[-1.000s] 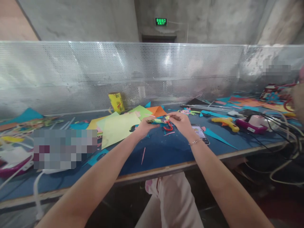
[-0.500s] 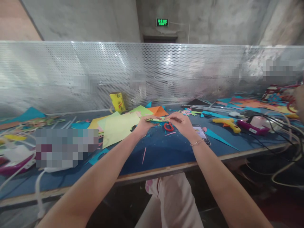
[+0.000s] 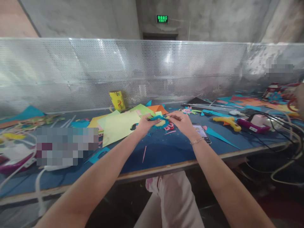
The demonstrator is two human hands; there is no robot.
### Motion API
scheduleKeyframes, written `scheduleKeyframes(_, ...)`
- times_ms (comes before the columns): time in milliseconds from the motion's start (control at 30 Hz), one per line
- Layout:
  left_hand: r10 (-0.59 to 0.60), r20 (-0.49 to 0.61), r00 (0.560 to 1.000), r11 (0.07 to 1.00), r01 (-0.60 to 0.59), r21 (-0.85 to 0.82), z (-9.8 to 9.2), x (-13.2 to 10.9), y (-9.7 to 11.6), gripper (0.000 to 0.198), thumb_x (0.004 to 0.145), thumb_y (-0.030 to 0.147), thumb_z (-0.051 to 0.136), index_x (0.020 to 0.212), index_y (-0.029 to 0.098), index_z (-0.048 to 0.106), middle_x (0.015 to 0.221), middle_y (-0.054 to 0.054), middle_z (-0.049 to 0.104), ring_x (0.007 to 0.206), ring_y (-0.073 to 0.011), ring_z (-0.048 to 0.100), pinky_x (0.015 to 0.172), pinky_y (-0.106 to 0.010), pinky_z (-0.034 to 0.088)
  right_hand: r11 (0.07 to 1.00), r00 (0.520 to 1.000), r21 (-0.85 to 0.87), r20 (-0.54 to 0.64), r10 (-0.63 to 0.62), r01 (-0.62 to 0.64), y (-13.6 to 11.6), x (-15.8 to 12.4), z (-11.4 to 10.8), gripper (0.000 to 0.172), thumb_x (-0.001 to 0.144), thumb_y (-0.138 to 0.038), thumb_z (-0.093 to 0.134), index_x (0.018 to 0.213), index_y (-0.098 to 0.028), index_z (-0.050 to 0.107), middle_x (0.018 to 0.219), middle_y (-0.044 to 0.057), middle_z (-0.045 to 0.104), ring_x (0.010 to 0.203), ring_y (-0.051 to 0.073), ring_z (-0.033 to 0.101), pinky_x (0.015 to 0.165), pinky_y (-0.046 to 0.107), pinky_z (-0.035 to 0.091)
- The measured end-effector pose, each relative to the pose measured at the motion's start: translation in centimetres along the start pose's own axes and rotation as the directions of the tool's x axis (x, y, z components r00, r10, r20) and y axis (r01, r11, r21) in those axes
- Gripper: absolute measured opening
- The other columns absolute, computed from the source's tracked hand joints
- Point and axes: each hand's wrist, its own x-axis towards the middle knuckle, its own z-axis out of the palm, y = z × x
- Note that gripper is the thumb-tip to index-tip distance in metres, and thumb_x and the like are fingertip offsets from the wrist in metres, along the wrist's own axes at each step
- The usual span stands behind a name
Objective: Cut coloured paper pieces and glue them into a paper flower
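Between my two hands, just above the table, is a blue and pale yellow paper flower [image 3: 159, 121]. My left hand [image 3: 145, 125] is closed on its left side, the thumb lying across the blue paper. My right hand [image 3: 180, 123] pinches its right edge, where a bit of yellow shows at the fingertips. Under the flower sit red scissor handles [image 3: 169, 127], mostly covered. A phone [image 3: 201, 133] with a lit screen lies beside my right wrist. Left of my left hand are pale yellow paper sheets [image 3: 120, 126].
A yellow glue gun [image 3: 227, 123] and a purple power strip [image 3: 251, 126] with cables lie to the right. A yellow packet [image 3: 117, 100] stands near the perforated metal screen [image 3: 95, 69]. Paper scraps are spread along the table [image 3: 171, 155], whose wooden edge runs before my knees.
The paper flower has been tipped, so its blue and yellow face now shows instead of a thin green-yellow edge. Both hands stay at nearly the same place.
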Motion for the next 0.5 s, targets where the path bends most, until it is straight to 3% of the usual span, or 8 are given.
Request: scheduleKeyframes(500, -0.020, -0.064, 0.998, 0.999, 0.022, 0.033, 0.80, -0.42, -0.35, 0.026, 0.054, 0.028, 0.072, 0.072, 0.014, 0.061, 0.067, 0.000, 0.063, 0.062, -0.0129, 0.058, 0.061, -0.026, 0.048, 0.992, 0.990, 0.042, -0.069, 0.125, -0.123, 0.92, 0.35, 0.25, 0.016, 0.070, -0.027, 0.058, 0.083, -0.021, 0.066, 0.081, 0.003, 0.066, 0.075, 0.015, 0.060, 0.075, 0.033, 0.047)
